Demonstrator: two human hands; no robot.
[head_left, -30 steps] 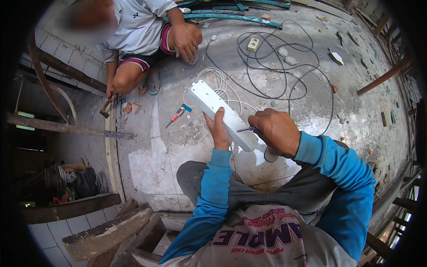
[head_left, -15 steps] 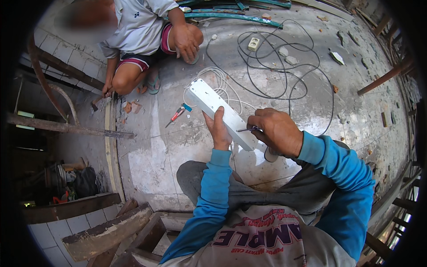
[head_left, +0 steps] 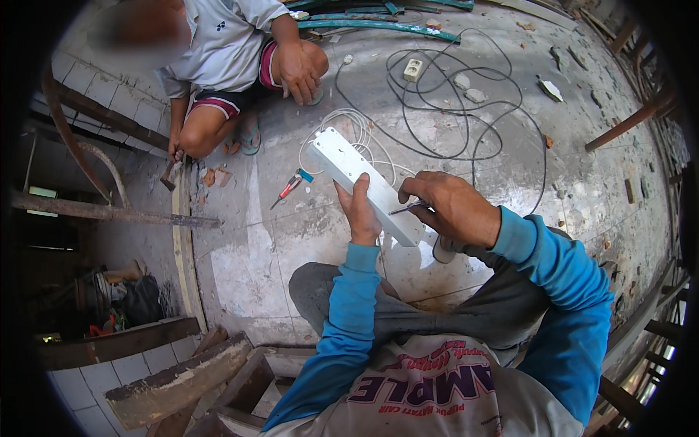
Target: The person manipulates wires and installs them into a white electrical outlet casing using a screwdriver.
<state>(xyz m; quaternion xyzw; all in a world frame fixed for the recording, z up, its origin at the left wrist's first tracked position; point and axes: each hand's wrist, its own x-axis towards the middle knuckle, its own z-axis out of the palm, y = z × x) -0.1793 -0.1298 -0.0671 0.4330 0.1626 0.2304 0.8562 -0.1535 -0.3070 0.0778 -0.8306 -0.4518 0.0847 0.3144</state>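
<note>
My left hand [head_left: 359,211] is closed around a long white power strip [head_left: 342,156], thumb on its upper face. That face is plain with small screw holes, and no sockets show on it. In my right hand [head_left: 462,211] is a thin metal screwdriver [head_left: 406,207], pinched between the fingers. Its tip meets the strip's face near the end closest to me. My fingers hide the handle. A coiled white cable [head_left: 348,116] lies on the floor behind the strip. To the left rests a red-handled screwdriver [head_left: 286,191] beside a small teal piece [head_left: 306,175].
A black cable [head_left: 502,146] sprawls in loops ahead, with a cream socket [head_left: 413,70] among them. Another person's hand holds a hammer [head_left: 169,177] at the far left. Rubble, teal metal strips [head_left: 378,24] and a wooden beam [head_left: 178,379] lie around.
My right hand has shifted slightly and its fingers have turned around the screwdriver, whose tip stays on the power strip. The other person's hammer has moved a little right and down.
</note>
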